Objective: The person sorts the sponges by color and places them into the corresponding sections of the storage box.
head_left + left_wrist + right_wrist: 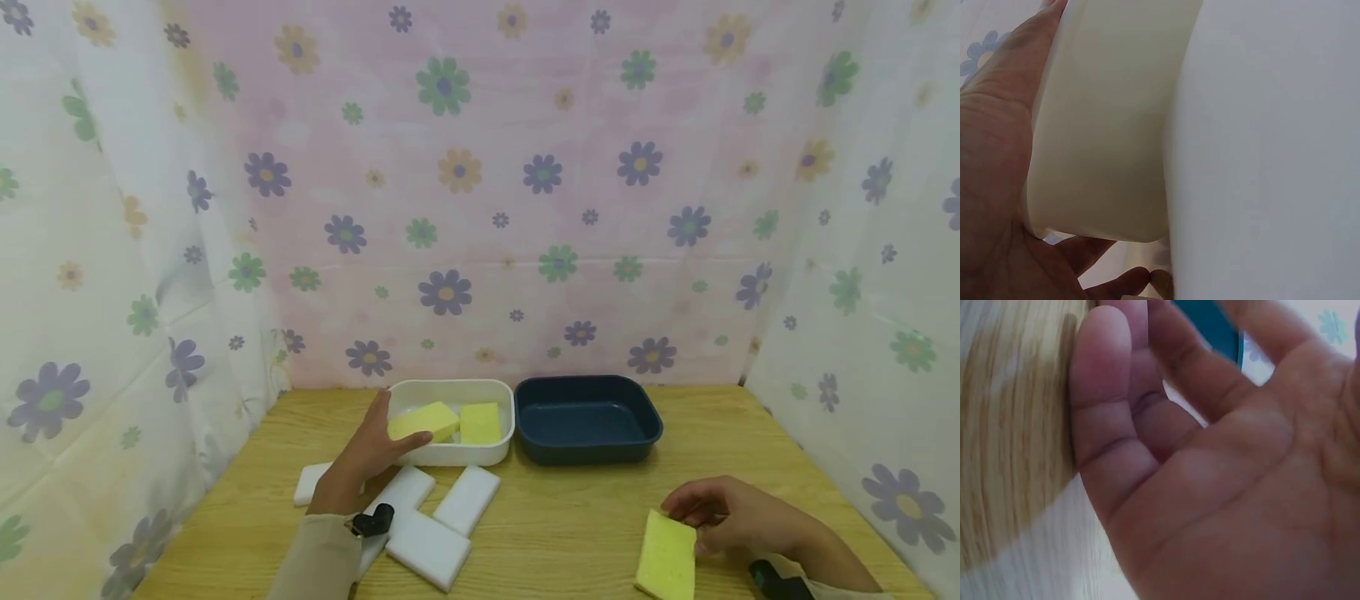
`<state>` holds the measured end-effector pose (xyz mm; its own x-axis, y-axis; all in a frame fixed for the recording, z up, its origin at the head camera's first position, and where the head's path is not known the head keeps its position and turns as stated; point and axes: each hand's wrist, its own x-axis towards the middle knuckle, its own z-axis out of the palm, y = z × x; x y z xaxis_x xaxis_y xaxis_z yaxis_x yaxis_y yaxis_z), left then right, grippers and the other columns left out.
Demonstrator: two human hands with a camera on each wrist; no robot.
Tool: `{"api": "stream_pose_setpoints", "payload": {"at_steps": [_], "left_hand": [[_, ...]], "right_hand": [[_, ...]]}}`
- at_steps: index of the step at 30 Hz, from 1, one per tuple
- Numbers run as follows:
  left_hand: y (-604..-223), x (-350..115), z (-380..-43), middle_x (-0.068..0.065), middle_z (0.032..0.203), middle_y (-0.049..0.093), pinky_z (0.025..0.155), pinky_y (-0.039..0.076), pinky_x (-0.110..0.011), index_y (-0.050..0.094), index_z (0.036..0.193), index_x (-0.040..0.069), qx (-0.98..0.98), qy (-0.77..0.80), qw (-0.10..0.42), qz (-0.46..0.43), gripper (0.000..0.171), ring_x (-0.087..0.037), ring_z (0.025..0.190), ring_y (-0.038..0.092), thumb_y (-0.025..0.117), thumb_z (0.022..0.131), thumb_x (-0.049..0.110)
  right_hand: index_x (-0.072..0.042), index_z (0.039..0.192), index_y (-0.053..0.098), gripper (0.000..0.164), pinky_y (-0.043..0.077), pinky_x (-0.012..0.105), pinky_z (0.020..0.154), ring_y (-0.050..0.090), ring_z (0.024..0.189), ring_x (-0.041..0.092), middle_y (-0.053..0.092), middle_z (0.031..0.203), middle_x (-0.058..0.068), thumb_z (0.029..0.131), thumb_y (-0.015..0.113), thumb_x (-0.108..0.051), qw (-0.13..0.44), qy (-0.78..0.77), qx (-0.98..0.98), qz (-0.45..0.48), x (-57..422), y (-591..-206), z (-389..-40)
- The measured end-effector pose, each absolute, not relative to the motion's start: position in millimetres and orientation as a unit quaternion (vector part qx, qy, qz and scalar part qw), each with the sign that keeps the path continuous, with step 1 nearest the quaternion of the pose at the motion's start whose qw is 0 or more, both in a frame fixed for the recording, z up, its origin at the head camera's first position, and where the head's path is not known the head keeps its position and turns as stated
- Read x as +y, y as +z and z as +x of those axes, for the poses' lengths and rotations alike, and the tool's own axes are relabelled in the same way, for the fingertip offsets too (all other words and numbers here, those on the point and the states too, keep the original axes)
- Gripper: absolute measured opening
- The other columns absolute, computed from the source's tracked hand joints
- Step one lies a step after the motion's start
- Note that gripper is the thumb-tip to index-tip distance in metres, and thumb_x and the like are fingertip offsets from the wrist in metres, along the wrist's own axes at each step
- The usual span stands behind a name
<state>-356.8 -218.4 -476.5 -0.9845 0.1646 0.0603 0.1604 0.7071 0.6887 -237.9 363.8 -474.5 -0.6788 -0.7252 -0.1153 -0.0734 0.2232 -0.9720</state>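
Note:
A white tub (450, 454) stands at the back of the table with two yellow sponges inside, one tilted (425, 422) and one flatter (480, 423). My left hand (378, 442) spans the tub's left end, thumb along the front rim beside the tilted sponge. In the left wrist view, the palm and fingers wrap round a pale wall (1104, 137). At the right front, my right hand (750, 517) pinches another yellow sponge (666, 557) at its far right corner. The right wrist view shows that hand's fingers (1102, 381) curled close to the tabletop; the sponge is hidden there.
A dark blue tub (588, 454) touches the white tub's right side. Several white sponges lie in front of the white tub, among them one near the front (429, 550) and one farther right (468, 500). Flowered cloth (487, 208) encloses the wooden table (555, 533) behind and at both sides.

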Motion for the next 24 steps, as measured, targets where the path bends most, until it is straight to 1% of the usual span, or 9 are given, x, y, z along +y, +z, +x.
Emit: {"api": "stream_pose_setpoints", "payload": {"at_steps": [2,5,6,9,13,17,21,24], "left_hand": [[-476,-218,-356,-0.019,0.174,-0.008,0.123,0.019,-0.067,-0.004,0.166,0.006,0.923,0.375,0.001,0.088,0.130,-0.047,0.158,0.006,0.075,0.084,0.068],[-475,-217,-354,-0.020,0.173,-0.008,0.123,0.019,-0.067,-0.004,0.166,0.006,0.923,0.375,0.004,0.087,0.130,-0.048,0.158,0.005,0.074,0.084,0.068],[-475,-217,-354,-0.020,0.173,-0.009,0.123,0.019,-0.068,-0.004,0.166,0.006,0.923,0.376,0.006,0.086,0.130,-0.048,0.158,0.005,0.075,0.084,0.068],[-473,-216,-353,-0.019,0.173,-0.009,0.122,0.020,-0.068,-0.005,0.166,0.006,0.924,0.373,0.006,0.084,0.129,-0.048,0.158,0.006,0.074,0.085,0.068],[-472,-217,-353,-0.018,0.174,-0.009,0.122,0.020,-0.068,-0.006,0.167,0.008,0.924,0.373,0.007,0.081,0.129,-0.048,0.158,0.006,0.073,0.085,0.069],[-471,-216,-352,-0.018,0.174,-0.009,0.122,0.021,-0.069,-0.006,0.167,0.009,0.924,0.375,0.009,0.079,0.129,-0.048,0.158,0.007,0.074,0.084,0.069],[-472,-216,-352,-0.017,0.174,-0.008,0.122,0.022,-0.068,-0.004,0.167,0.009,0.923,0.375,0.006,0.079,0.129,-0.048,0.158,0.008,0.074,0.084,0.069],[-472,-216,-351,-0.017,0.174,-0.008,0.122,0.021,-0.068,-0.004,0.167,0.009,0.921,0.381,0.006,0.079,0.130,-0.047,0.158,0.007,0.075,0.083,0.069]], "right_hand": [[0.010,0.145,0.052,0.056,0.056,0.026,0.085,0.067,0.105,0.018,0.062,0.137,0.026,0.090,0.067,0.008,0.294,-0.556,0.720,-0.293,362,-475,-238],[0.010,0.148,0.049,0.065,0.052,0.022,0.076,0.060,0.091,0.010,0.059,0.136,0.028,0.086,0.069,0.011,0.292,-0.546,0.720,-0.312,359,-477,-237],[0.009,0.148,0.049,0.067,0.051,0.021,0.074,0.056,0.086,0.008,0.058,0.134,0.028,0.085,0.070,0.011,0.286,-0.539,0.726,-0.317,358,-477,-237],[0.007,0.149,0.049,0.067,0.047,0.020,0.066,0.050,0.080,0.005,0.057,0.127,0.027,0.086,0.072,0.008,0.269,-0.524,0.742,-0.322,354,-477,-236],[0.008,0.147,0.051,0.064,0.046,0.021,0.062,0.049,0.076,0.004,0.056,0.119,0.022,0.087,0.073,0.005,0.261,-0.520,0.751,-0.310,350,-476,-235],[0.006,0.142,0.056,0.058,0.047,0.023,0.063,0.049,0.075,0.005,0.057,0.114,0.020,0.088,0.076,0.001,0.255,-0.514,0.765,-0.294,348,-477,-233],[0.003,0.133,0.062,0.050,0.049,0.024,0.064,0.053,0.075,0.005,0.060,0.109,0.017,0.086,0.080,-0.005,0.241,-0.494,0.787,-0.281,345,-476,-231],[0.001,0.123,0.063,0.043,0.048,0.026,0.061,0.053,0.072,0.005,0.061,0.100,0.014,0.085,0.083,-0.009,0.231,-0.479,0.801,-0.276,341,-476,-230]]}}
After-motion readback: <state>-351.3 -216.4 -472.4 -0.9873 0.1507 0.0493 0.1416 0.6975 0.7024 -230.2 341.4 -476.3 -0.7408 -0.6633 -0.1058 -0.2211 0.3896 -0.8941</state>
